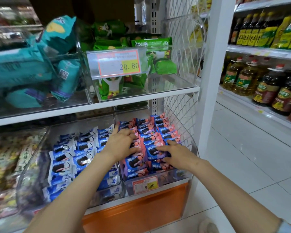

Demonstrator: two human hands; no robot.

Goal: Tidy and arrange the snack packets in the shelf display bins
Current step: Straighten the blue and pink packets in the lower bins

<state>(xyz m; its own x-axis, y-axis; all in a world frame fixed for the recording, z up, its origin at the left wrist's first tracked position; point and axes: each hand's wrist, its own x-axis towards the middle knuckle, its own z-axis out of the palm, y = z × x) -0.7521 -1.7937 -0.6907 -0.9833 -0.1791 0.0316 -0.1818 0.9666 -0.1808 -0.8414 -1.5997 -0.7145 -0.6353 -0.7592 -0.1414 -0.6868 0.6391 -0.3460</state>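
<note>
I have both hands in the lower right bin (174,177), a clear plastic box at the right end of the lower shelf, w/ a price tag (145,184) reading 9.90 on its front. This bin holds the pink packets (160,126), which stand in approx. 3 rows from front to back and fill it almost completely. My left hand (123,142) lies on the left rows and my right hand (176,155) on the right front rows. On both hands the fingers are spread and rather straight; they rest on the tops of the packets and are not closed round any packet. Just beside, on the left, the lower left bin (40,148) holds the blue packets (65,158), less orderly, some tilted and overlapping. On the shelf above, the upper right bin (171,81) holds green packets (161,61) piled toward its back and left, w/ a tag (118,63) reading 20.80 on the front. The upper left bin (74,101) holds teal packets (20,68) in a loose heap, blurred. The pink packets are small and pillow-shaped, pink w/ a blue part, and each shows a dark round biscuit; the lettering is too small to read.
</note>
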